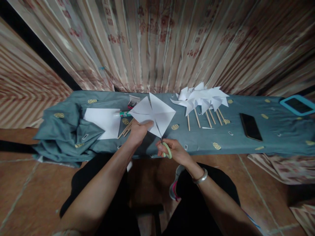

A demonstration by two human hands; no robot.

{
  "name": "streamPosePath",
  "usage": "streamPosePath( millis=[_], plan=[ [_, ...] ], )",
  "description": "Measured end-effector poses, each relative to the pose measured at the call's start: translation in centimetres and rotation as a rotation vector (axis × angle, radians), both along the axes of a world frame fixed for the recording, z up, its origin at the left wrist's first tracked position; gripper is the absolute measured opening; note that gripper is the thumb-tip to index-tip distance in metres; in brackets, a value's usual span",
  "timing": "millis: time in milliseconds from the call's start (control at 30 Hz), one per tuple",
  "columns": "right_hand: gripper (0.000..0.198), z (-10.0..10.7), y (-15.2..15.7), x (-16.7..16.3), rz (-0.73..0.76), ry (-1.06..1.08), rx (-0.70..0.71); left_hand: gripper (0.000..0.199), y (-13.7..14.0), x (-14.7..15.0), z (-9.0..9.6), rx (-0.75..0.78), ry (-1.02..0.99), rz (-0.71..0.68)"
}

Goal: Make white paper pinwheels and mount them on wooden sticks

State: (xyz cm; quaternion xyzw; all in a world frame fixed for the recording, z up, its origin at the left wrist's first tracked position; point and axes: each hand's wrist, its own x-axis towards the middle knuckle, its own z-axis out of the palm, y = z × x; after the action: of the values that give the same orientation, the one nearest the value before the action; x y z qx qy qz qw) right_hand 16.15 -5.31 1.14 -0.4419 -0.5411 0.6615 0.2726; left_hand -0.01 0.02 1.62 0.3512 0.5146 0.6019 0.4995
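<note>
Between the thumb and fingers of my left hand (139,131) is a square of white paper (164,113), held up above the cloth. Slits run from its corners toward the middle. My right hand (173,150) is closed round the light green handles of a pair of scissors (167,150), whose blades meet the paper's near corner at a slit. Paper pinwheels (197,98) on wooden sticks lie in an overlapping row to the right. Left of my left hand lie several loose wooden sticks (126,129) and a stack of white paper (108,121), partly under a cloth fold.
A green-labelled tube (124,114) and a small open box (134,101) lie behind the left hand. On the right are a black phone (251,127) and a blue-framed device (299,105). The blue-grey cloth (241,144) covers a narrow surface before a curtain (157,49).
</note>
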Motion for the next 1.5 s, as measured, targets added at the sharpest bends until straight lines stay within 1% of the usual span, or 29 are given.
streamPosePath(
  millis=[167,233,267,333,367,433,500,533,567,600,667,767,933,1033,1100,1133,1233,1300,1400,1500],
  plan=[
    [0.042,1.8,-0.1,2.9,0.234,-0.03,-0.098,0.033,0.8,-1.1,-0.3,-0.025,-0.048,0.101],
    [0.045,2.5,-0.1,4.6,0.288,-0.031,-0.127,0.035,0.9,-1.4,-0.2,-0.022,-0.078,0.128],
    [0.047,2.8,-0.1,5.4,0.265,-0.028,-0.119,0.036,0.9,-1.4,-0.2,-0.024,-0.084,0.128],
    [0.049,3.3,0.0,6.9,0.15,-0.022,-0.049,0.034,0.5,-1.3,-0.1,-0.023,-0.073,0.096],
    [0.05,3.4,0.1,7.5,0.055,-0.02,-0.003,0.034,0.2,-1.2,-0.2,-0.02,-0.062,0.069],
    [0.049,3.4,0.5,8.5,-0.215,-0.032,0.113,0.032,-0.5,-0.7,-0.2,-0.017,-0.038,-0.007],
    [0.045,3.1,1.0,9.0,-0.471,-0.103,0.223,0.029,-1.5,-0.1,-0.2,-0.048,-0.03,-0.103],
    [0.044,2.9,1.2,9.2,-0.557,-0.151,0.263,0.027,-1.9,0.1,-0.1,-0.08,-0.035,-0.155],
    [0.044,2.8,1.4,9.3,-0.605,-0.195,0.29,0.025,-2.4,0.4,-0.1,-0.115,-0.042,-0.207],
    [0.044,2.6,1.6,9.2,-0.625,-0.226,0.303,0.024,-2.8,0.5,0.0,-0.146,-0.044,-0.257],
    [0.044,2.2,1.8,8.9,-0.603,-0.236,0.29,0.022,-3.3,0.7,0.2,-0.187,-0.037,-0.342],
    [0.044,1.7,2.0,7.6,-0.541,-0.165,0.203,0.018,-3.7,0.7,0.3,-0.209,-0.013,-0.424],
    [0.044,1.5,2.1,5.6,-0.446,-0.02,0.012,0.016,-3.9,0.4,0.2,-0.234,0.0,-0.466],
    [0.046,1.5,2.1,5.2,-0.418,0.015,-0.042,0.017,-4.0,0.2,0.1,-0.257,-0.006,-0.468],
    [0.047,1.4,2.1,5.0,-0.463,0.036,-0.045,0.02,-4.0,0.1,0.2,-0.276,-0.038,-0.454],
    [0.046,1.3,2.2,4.9,-0.5,0.052,-0.041,0.023,-4.0,0.1,0.3,-0.274,-0.085,-0.451],
    [0.041,0.9,2.5,4.6,-0.642,0.121,-0.024,0.035,-3.9,0.1,0.8,-0.216,-0.302,-0.46],
    [0.036,0.4,2.7,4.3,-0.734,0.169,-0.005,0.04,-4.0,-0.1,1.1,-0.197,-0.395,-0.466],
    [0.032,-0.1,3.0,3.5,-0.817,0.217,0.009,0.04,-4.2,-0.1,1.2,-0.215,-0.416,-0.473],
    [0.034,-0.3,3.2,2.6,-0.834,0.254,-0.001,0.037,-4.6,0.4,0.8,-0.232,-0.394,-0.469]
  ],
)
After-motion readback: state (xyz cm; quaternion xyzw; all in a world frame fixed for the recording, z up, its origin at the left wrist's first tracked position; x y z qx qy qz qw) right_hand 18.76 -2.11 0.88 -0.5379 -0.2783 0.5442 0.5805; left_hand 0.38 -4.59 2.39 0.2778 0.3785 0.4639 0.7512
